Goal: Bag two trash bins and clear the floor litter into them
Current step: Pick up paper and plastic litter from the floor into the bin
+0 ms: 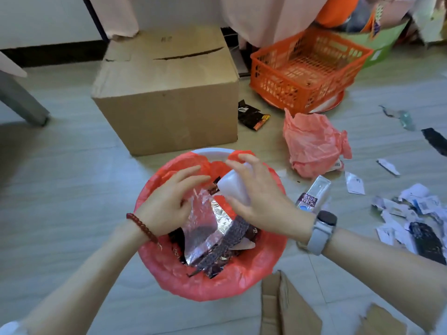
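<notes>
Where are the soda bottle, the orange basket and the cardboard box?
soda bottle [314, 195], head view, on its label.
orange basket [300, 87], head view, on its front wall.
cardboard box [169, 117], head view, on its front face.

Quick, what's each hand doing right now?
Left hand: fingers pinch a clear plastic wrapper over the bin.
Right hand: fingers grip a white plastic container.

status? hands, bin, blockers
Right hand grips white container over red-bagged bin. Left hand pinches clear wrapper. Soda bottle, paper scraps on floor.
</notes>
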A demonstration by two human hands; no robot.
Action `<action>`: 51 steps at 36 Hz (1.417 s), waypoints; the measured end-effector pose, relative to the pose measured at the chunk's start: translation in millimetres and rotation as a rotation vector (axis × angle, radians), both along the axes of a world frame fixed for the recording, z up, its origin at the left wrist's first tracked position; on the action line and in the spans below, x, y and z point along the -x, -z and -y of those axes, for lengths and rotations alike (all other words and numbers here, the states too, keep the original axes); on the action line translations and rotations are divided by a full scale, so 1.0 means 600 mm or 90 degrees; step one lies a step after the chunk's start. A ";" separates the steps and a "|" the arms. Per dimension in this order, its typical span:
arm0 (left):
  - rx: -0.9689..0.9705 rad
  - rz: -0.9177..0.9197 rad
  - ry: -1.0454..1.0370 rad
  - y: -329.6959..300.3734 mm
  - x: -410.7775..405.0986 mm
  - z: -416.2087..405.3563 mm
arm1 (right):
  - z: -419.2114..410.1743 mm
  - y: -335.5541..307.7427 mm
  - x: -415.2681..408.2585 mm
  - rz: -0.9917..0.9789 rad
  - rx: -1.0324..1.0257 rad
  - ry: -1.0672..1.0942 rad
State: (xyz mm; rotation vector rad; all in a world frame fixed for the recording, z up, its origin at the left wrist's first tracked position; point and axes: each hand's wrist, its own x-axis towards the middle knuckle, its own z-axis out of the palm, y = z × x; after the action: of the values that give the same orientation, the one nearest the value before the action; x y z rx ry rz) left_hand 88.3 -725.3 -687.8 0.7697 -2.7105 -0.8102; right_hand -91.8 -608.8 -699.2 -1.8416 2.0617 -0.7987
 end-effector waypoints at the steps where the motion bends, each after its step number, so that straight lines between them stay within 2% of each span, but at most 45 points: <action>1: 0.023 -0.031 -0.028 -0.002 -0.004 0.002 | 0.004 0.008 -0.014 -0.022 -0.035 0.001; 4: 0.064 -0.087 -0.118 0.003 -0.018 0.005 | 0.015 0.023 -0.052 -0.043 -0.134 -0.016; 7: 0.098 -0.043 -0.183 0.019 -0.038 0.006 | 0.034 0.025 -0.081 -0.043 -0.170 -0.052; 10: 0.141 0.021 -0.251 0.041 -0.060 0.012 | 0.051 0.039 -0.104 -0.158 -0.219 -0.153; 12: 0.102 0.044 -0.287 0.048 -0.069 0.017 | 0.055 0.063 -0.113 -0.224 -0.265 -0.243; 15: 0.047 0.029 -0.273 0.060 -0.078 0.021 | 0.054 0.112 -0.109 -0.319 -0.338 -0.331; 19: 0.028 0.023 -0.235 0.075 -0.079 0.016 | 0.060 0.157 -0.114 -0.402 -0.397 -0.368; 22: 0.025 0.020 -0.234 0.075 -0.077 0.018 | 0.066 0.167 -0.118 -0.409 -0.421 -0.381; 25: 0.036 0.052 -0.239 0.069 -0.074 0.022 | 0.074 0.153 -0.115 -0.324 -0.448 -0.375; 30: 0.092 0.091 -0.276 0.052 -0.054 0.017 | 0.082 0.067 -0.104 -0.075 -0.462 -0.308; 34: 0.109 0.056 -0.289 0.033 -0.017 0.011 | 0.067 0.004 -0.052 0.012 -0.296 -0.246; 39: 0.119 -0.045 -0.241 0.007 0.072 -0.003 | 0.021 -0.048 0.046 0.115 -0.106 -0.074; 46: 0.081 -0.148 -0.068 -0.005 0.269 -0.092 | -0.094 -0.018 0.248 0.254 -0.037 0.231; 48: 0.075 -0.143 -0.011 0.005 0.322 -0.133 | -0.142 0.006 0.292 0.262 -0.042 0.327; 51: 0.040 -0.095 0.066 0.033 0.392 -0.199 | -0.214 0.064 0.347 0.252 -0.118 0.430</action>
State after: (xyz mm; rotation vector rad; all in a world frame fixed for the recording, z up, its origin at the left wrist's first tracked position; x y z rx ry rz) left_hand -146.8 -606.0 -707.5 0.5358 -2.6466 -0.7668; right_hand -299.8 -480.5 -737.6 -0.7864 2.3770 -0.9785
